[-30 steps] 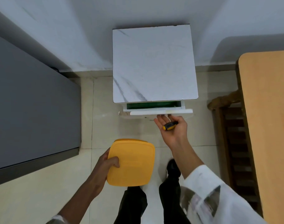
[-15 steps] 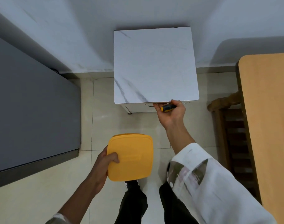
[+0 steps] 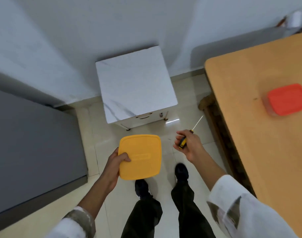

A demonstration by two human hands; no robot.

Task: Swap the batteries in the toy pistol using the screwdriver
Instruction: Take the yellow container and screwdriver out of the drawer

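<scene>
Indoors, tiled floor (image 3: 84, 134), marble-top cabinet (image 3: 134, 86), left hand (image 3: 115, 167) gripping yellow container (image 3: 143, 157), right hand (image 3: 191, 145) gripping screwdriver (image 3: 182, 143).

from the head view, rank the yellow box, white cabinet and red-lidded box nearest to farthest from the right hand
1. yellow box, held in the left hand, just left of the right hand gripping the screwdriver
2. white cabinet, ahead, beyond both hands
3. red-lidded box, far right on the wooden table
</scene>
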